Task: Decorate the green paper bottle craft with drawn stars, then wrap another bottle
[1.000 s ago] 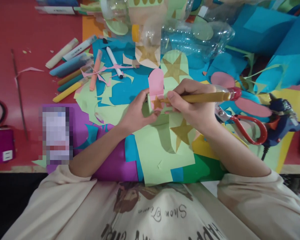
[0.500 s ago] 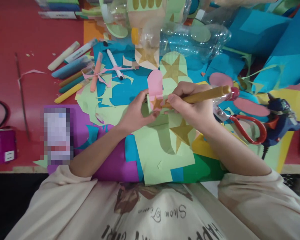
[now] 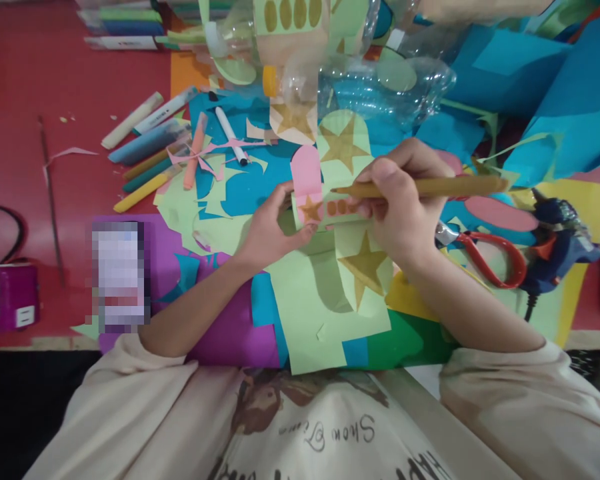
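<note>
My left hand pinches the edge of a small pink paper tab with a gold star drawn on it, holding it against light green paper. My right hand grips a gold marker, which lies almost level with its tip pointing left, lifted just off the paper beside several gold ovals. A green cut-out with a gold star lies under my right wrist, and another one sits just beyond the pink tab.
Loose markers lie at upper left on the red table. Clear plastic bottles stand at the back. Red-handled scissors and a blue glue gun lie to the right among blue paper sheets. A purple box sits at far left.
My right hand has lifted and swung the gold marker from pressing on the star to nearly level above the paper, uncovering gold ovals. The left hand stays on the pink tab.
</note>
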`<state>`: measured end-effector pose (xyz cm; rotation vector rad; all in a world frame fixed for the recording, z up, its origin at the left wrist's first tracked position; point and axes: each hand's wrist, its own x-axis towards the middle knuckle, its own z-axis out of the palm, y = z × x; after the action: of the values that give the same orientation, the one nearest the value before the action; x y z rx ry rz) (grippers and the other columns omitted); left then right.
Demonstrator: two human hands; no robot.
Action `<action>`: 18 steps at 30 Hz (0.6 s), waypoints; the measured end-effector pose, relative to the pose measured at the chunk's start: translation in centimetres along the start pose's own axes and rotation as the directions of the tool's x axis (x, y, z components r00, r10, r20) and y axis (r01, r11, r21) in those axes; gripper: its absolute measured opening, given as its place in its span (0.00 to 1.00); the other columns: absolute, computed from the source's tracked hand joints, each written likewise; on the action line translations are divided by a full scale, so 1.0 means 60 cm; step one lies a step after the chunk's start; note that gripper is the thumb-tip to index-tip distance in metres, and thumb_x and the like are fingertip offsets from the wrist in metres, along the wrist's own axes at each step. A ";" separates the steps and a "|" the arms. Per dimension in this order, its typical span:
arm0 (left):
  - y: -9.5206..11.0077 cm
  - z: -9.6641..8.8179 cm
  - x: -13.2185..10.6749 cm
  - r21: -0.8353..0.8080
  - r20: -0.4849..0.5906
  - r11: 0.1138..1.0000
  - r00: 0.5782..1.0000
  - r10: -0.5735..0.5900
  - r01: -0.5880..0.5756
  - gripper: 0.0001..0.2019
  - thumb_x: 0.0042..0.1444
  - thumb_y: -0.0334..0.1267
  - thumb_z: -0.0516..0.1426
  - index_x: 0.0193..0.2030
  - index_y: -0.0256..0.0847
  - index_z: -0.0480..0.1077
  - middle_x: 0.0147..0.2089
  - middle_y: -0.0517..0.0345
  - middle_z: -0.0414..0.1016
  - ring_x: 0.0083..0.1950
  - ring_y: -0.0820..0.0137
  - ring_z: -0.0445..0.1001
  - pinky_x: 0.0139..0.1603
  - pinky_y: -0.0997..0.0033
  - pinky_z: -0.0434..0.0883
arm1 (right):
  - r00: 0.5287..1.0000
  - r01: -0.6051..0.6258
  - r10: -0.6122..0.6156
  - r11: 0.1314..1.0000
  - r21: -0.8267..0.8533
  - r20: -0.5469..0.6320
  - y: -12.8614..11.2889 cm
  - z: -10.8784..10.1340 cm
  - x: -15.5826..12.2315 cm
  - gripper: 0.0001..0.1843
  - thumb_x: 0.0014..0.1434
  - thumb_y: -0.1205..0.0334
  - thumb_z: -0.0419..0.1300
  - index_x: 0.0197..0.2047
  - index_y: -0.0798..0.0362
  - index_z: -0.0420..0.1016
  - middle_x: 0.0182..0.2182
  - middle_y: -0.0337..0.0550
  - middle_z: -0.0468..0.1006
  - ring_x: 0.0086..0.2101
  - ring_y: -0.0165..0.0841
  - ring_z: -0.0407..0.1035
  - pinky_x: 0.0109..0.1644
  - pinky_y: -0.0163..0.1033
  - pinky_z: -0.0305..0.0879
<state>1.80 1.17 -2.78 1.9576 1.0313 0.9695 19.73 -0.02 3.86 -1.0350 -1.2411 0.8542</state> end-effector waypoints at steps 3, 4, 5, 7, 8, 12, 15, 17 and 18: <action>-0.009 -0.002 0.005 -0.069 -0.149 0.994 0.986 0.071 -0.082 0.26 0.60 0.60 0.55 0.57 0.48 0.58 0.53 0.54 0.72 0.54 0.65 0.75 0.54 0.61 0.75 | 0.993 0.069 -0.062 0.995 0.069 -0.097 0.001 0.002 -0.009 0.19 0.61 0.39 0.56 0.33 0.44 0.75 0.18 0.34 0.71 0.17 0.29 0.66 0.18 0.37 0.58; -0.013 -0.004 0.008 -0.038 -0.225 0.991 0.968 0.113 -0.125 0.27 0.59 0.61 0.55 0.58 0.49 0.58 0.53 0.54 0.70 0.54 0.65 0.74 0.54 0.60 0.74 | 0.992 0.070 -0.062 0.995 0.065 -0.110 0.001 0.002 -0.011 0.21 0.61 0.36 0.54 0.36 0.43 0.77 0.18 0.35 0.72 0.17 0.30 0.66 0.16 0.37 0.57; -0.016 -0.006 0.010 0.011 -0.291 0.988 0.945 0.151 -0.154 0.28 0.58 0.61 0.56 0.59 0.49 0.57 0.53 0.54 0.69 0.54 0.65 0.73 0.55 0.60 0.73 | 0.991 0.063 -0.057 0.997 0.047 -0.118 0.001 0.001 -0.013 0.22 0.61 0.35 0.52 0.38 0.41 0.77 0.19 0.35 0.73 0.17 0.30 0.67 0.16 0.37 0.57; -0.019 -0.009 0.012 0.091 -0.415 0.978 0.885 0.211 -0.190 0.28 0.57 0.60 0.58 0.59 0.52 0.58 0.52 0.56 0.67 0.54 0.66 0.71 0.55 0.61 0.71 | 0.993 0.049 -0.051 0.999 -0.022 -0.104 0.003 -0.001 -0.015 0.19 0.62 0.37 0.53 0.39 0.40 0.78 0.22 0.35 0.76 0.18 0.28 0.68 0.17 0.37 0.61; -0.017 -0.011 0.013 0.121 -0.463 0.973 0.855 0.232 -0.199 0.28 0.56 0.60 0.59 0.59 0.53 0.59 0.52 0.57 0.66 0.55 0.66 0.71 0.56 0.61 0.71 | 0.996 0.048 -0.053 0.997 -0.066 -0.076 0.005 -0.001 -0.017 0.16 0.63 0.41 0.55 0.38 0.40 0.77 0.25 0.34 0.78 0.20 0.28 0.69 0.20 0.36 0.64; 0.009 -0.022 0.006 0.251 -0.474 0.959 0.847 0.242 -0.134 0.26 0.61 0.61 0.52 0.61 0.58 0.53 0.55 0.58 0.64 0.60 0.65 0.68 0.60 0.55 0.70 | 0.989 0.082 -0.060 0.983 -0.164 0.137 0.012 0.001 -0.029 0.09 0.64 0.53 0.58 0.47 0.41 0.72 0.42 0.38 0.81 0.30 0.29 0.76 0.35 0.38 0.76; 0.032 -0.028 -0.001 0.333 -0.447 0.943 0.881 0.154 0.004 0.25 0.64 0.63 0.45 0.63 0.61 0.45 0.60 0.61 0.60 0.58 0.65 0.70 0.58 0.45 0.70 | 0.961 0.034 0.000 0.992 -0.120 0.275 0.009 0.008 -0.046 0.16 0.63 0.55 0.59 0.53 0.43 0.66 0.53 0.44 0.75 0.40 0.32 0.78 0.43 0.40 0.78; 0.042 -0.025 -0.006 0.343 -0.488 0.939 0.854 0.180 -0.002 0.26 0.62 0.65 0.47 0.62 0.61 0.46 0.61 0.60 0.60 0.60 0.61 0.68 0.59 0.42 0.69 | 0.945 -0.029 0.052 0.997 -0.078 0.321 0.003 0.012 -0.059 0.20 0.63 0.55 0.59 0.56 0.42 0.61 0.57 0.46 0.70 0.46 0.34 0.77 0.46 0.41 0.79; 0.045 -0.022 -0.009 0.354 -0.482 0.935 0.854 0.198 -0.017 0.27 0.60 0.66 0.48 0.61 0.60 0.47 0.61 0.59 0.60 0.62 0.59 0.66 0.60 0.41 0.69 | 0.946 -0.048 0.066 0.997 -0.066 0.317 0.000 0.013 -0.065 0.23 0.62 0.54 0.60 0.57 0.41 0.59 0.59 0.46 0.69 0.47 0.34 0.76 0.47 0.42 0.79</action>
<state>1.38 -0.15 -0.04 2.0994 1.4759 1.5186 18.37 -3.56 2.63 -1.0082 -1.5208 1.0672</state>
